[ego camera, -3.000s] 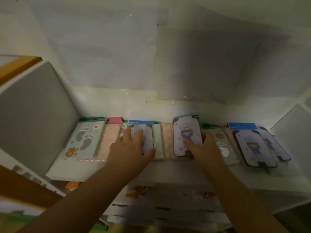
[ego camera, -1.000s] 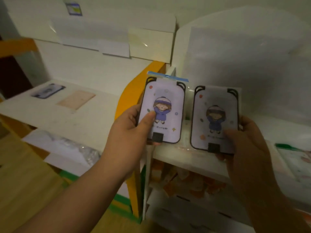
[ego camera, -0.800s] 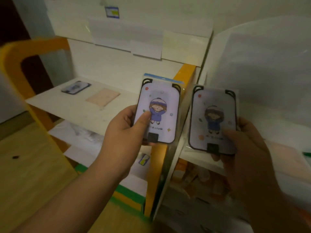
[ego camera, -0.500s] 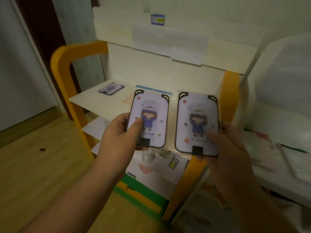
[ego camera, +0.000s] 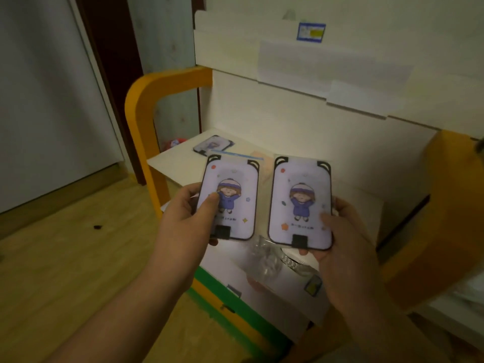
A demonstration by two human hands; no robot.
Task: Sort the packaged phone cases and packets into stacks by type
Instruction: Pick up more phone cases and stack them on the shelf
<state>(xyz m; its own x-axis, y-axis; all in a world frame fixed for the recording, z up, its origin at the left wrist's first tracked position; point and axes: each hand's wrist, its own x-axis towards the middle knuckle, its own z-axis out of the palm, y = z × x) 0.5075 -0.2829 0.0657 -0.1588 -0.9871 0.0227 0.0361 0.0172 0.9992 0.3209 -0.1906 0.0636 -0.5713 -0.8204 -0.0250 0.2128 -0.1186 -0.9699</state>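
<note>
While each hand is pinching a lavender case, left hand (ego camera: 183, 218) on the left case (ego camera: 229, 197), right hand (ego camera: 337, 239) on the right case (ego camera: 301, 203), these light, stiff, slick packets are likely wanting edge grips.

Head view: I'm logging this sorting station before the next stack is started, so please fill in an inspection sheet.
Surface: white shelf in an orange frame.
Job's things: two lilac cartoon-girl cases, left case, right case; a similar one lies on the shelf.
Clutter: crumpled clear plastic on the lower level.
Grippers: left hand and right hand hold one case each.
Cables: nothing seen.
Surroundings: wooden floor, blue label.
</note>
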